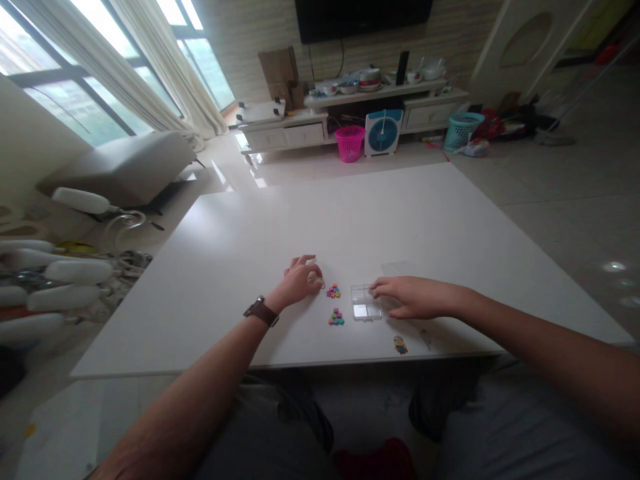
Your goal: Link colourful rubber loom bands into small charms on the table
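Note:
My left hand (302, 277) is over the white table (330, 227) with its fingers curled. A small coil of pale cord (316, 279) shows between its thumb and fingers. Just right of it lie two small heaps of colourful beads, an upper heap (333, 291) and a lower heap (337, 317). My right hand (407, 297) has its fingers stretched out and thumb apart. Its fingertips touch the right side of a clear plastic compartment box (367, 316). Nearer the table's front edge lie a yellow and blue cartoon figure (400, 345) and a small clear item (426, 338), its kind unclear.
A thin clear sheet or lid (396, 267) lies beyond my right hand. Past the table stand a pink basket (349, 144), a blue and white fan (383, 133) and a low cabinet (285, 135). White lamp-like shapes (80, 271) crowd the left side.

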The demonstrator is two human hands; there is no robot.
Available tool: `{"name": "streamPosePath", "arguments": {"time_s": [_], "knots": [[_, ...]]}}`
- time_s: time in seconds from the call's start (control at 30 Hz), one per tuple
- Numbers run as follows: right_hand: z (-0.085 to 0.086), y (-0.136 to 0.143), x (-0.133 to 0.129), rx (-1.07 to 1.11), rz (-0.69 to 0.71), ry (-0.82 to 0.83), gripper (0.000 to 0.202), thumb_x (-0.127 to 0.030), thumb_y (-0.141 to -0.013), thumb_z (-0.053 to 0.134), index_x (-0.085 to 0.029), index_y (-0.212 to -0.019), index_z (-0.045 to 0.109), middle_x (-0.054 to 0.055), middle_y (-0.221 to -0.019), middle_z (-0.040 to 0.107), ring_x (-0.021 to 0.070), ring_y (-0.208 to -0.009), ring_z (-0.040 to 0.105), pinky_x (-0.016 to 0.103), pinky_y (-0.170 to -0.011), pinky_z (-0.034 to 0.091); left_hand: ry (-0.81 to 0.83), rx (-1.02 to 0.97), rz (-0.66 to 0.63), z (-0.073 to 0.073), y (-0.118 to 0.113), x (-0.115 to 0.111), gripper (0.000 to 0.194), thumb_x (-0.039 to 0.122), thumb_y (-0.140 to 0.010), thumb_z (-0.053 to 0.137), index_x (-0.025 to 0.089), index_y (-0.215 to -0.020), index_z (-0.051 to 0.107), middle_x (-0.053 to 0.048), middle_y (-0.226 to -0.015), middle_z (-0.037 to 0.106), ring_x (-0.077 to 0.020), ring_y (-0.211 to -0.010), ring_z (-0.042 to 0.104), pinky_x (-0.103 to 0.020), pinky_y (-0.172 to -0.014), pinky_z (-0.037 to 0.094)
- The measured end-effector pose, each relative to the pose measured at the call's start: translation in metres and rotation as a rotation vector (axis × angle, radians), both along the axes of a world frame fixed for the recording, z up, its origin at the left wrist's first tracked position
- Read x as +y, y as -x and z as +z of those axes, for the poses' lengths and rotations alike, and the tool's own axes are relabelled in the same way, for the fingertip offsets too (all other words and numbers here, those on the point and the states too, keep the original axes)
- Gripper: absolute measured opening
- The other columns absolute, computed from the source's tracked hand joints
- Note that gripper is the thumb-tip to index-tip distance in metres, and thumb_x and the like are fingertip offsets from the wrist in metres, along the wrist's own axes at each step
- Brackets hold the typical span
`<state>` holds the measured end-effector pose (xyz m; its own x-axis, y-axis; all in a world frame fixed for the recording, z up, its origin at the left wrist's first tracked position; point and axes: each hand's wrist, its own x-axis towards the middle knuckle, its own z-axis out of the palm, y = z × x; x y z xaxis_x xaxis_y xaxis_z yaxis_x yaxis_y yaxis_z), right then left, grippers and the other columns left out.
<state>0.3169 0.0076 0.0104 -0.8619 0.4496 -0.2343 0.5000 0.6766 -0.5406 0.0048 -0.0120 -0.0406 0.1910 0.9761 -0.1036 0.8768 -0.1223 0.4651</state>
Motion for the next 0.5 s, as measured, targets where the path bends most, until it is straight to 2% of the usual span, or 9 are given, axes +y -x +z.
{"name": "streamPosePath", "arguments": {"time_s": [0.1, 0.3, 0.4, 0.5], "knots": [[0.002, 0.004, 0.000, 0.011, 0.039, 0.026, 0.042, -0.020, -0.080, 0.063, -0.019, -0.121, 0.065, 0.012, -0.132, 0.059, 0.0255, -0.111, 0.062, 0.037, -0.094, 0.048, 0.005, 0.006, 0.005, 0.004, -0.004, -0.001, 0.013, 0.032, -0.081, 0.066, 0.024, -0.089, 0.072, -0.008, -0.144, 0.048, -0.0365, -0.137, 0.035, -0.061, -0.106, 0.037], [0.011, 0.003, 0.005, 0.066, -0.002, -0.047, 0.032, -0.022, -0.085, 0.059, -0.017, -0.115, 0.067, 0.014, -0.125, 0.062, 0.0266, -0.112, 0.060, 0.040, -0.097, 0.046, 0.009, 0.013, 0.007, 0.007, -0.007, 0.000, 0.011, 0.029, -0.081, 0.064, 0.022, -0.083, 0.071, -0.010, -0.136, 0.054, -0.0353, -0.130, 0.040, -0.059, -0.103, 0.038], [0.014, 0.002, 0.005, 0.082, -0.013, -0.067, 0.029, -0.022, -0.085, 0.059, -0.016, -0.112, 0.068, 0.014, -0.124, 0.062, 0.0269, -0.111, 0.060, 0.041, -0.096, 0.047, -0.047, -0.004, 0.027, 0.008, -0.005, 0.001, 0.014, 0.029, -0.083, 0.060, 0.021, -0.082, 0.071, -0.010, -0.120, 0.063, -0.0320, -0.120, 0.050, -0.055, -0.100, 0.040], [0.018, 0.001, 0.001, 0.075, -0.015, -0.083, 0.028, -0.023, -0.086, 0.058, -0.016, -0.111, 0.068, 0.014, -0.124, 0.063, 0.0271, -0.110, 0.061, 0.041, -0.095, 0.047, -0.079, -0.081, 0.041, 0.011, -0.007, 0.002, 0.016, 0.027, -0.085, 0.056, 0.019, -0.084, 0.070, -0.008, -0.097, 0.070, -0.0245, -0.097, 0.060, -0.045, -0.092, 0.046]]}}
